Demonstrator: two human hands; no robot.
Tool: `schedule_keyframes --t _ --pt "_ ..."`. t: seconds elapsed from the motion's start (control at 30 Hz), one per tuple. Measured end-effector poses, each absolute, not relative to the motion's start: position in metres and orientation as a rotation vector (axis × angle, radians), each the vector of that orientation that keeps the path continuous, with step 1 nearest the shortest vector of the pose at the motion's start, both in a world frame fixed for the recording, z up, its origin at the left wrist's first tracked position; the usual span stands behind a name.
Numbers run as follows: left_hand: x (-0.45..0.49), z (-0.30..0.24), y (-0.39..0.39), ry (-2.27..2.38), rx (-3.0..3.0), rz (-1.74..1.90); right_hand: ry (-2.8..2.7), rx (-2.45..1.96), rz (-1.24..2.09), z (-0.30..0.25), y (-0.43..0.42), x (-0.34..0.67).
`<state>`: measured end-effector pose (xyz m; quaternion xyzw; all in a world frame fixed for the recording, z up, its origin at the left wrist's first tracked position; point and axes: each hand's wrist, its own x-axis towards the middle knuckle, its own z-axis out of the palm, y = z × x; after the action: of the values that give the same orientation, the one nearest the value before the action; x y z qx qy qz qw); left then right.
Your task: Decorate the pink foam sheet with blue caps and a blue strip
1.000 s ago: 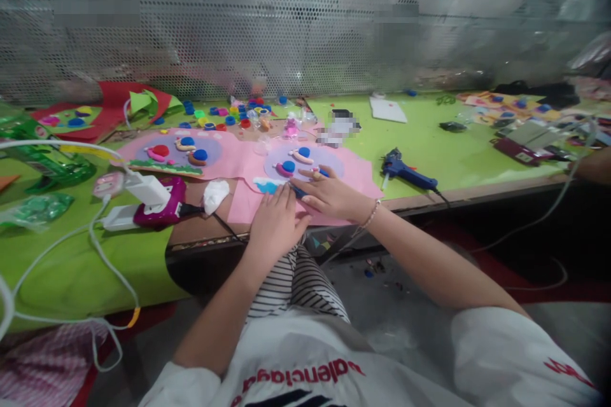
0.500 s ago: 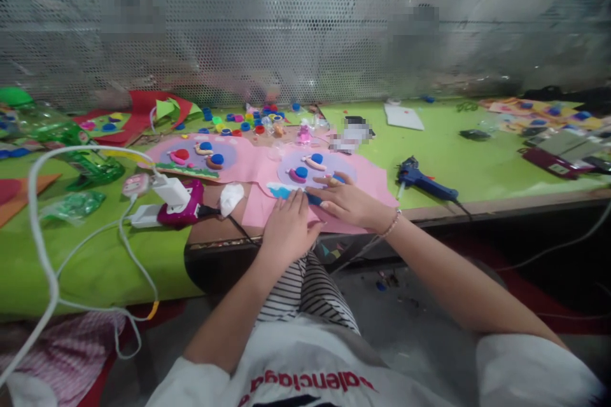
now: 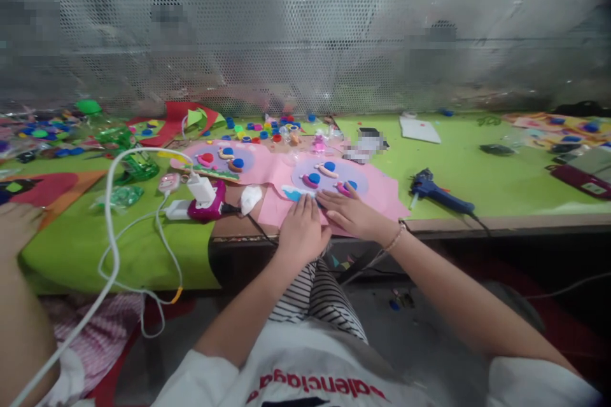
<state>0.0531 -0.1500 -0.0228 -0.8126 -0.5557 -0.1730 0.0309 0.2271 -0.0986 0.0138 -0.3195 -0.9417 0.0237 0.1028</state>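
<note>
My left hand (image 3: 302,227) lies flat, fingers together, on the near edge of a pink felt sheet (image 3: 382,194), its fingertips on a light blue felt strip (image 3: 292,193). My right hand (image 3: 352,215) rests beside it with fingers spread, pressing the same strip where it runs under the lilac oval (image 3: 329,177). That oval carries snail shapes made of blue caps and pink or tan bodies. A second pink sheet (image 3: 252,162) with another lilac oval lies to the left. Neither hand grips anything.
A blue glue gun (image 3: 442,194) lies right of the felt. A magenta device (image 3: 206,206) with white chargers and cables sits to the left, by a green plastic bottle (image 3: 136,162). Several coloured bottle caps (image 3: 260,130) are scattered behind. Another person's arm (image 3: 19,305) is at the far left.
The view has swung left and pulled back, so the table sits lower and more of its left side shows. Both hands stay pressed on the blue strip; the right fingers moved slightly nearer.
</note>
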Motion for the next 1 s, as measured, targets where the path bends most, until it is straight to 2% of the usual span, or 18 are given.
schedule_keyframes --t 0.1,0.23,0.33,0.4,0.5,0.57,0.63,1.0 --pt "0.052 -0.019 -0.163 -1.632 -2.539 -0.585 -2.696 -0.994 -0.043 0.012 -0.103 0.229" --pt "0.048 -0.026 -0.202 -1.163 -2.795 -0.723 -2.704 -1.043 -0.078 0.007 -0.106 0.231" --pt "0.042 -0.052 -0.232 -0.811 -3.033 -0.752 -2.705 -1.063 -0.069 0.005 -0.107 0.230" --pt "0.034 -0.080 -0.244 -0.823 -3.129 -0.674 -2.642 -1.077 -0.103 0.003 -0.107 0.227" --pt "0.017 -0.127 -0.250 -1.231 -3.145 -0.460 -2.674 -1.045 -0.108 -0.003 -0.107 0.223" --pt "0.004 -0.154 -0.249 -1.777 -2.882 -0.319 -2.672 -1.048 -0.115 -0.010 -0.108 0.220" --pt "-0.007 -0.174 -0.246 -2.050 -2.701 -0.186 -2.649 -1.056 -0.127 -0.015 -0.111 0.216" --pt "-0.001 -0.203 -0.242 -2.127 -2.427 -0.347 -2.802 -0.890 0.145 -0.014 -0.111 0.242"
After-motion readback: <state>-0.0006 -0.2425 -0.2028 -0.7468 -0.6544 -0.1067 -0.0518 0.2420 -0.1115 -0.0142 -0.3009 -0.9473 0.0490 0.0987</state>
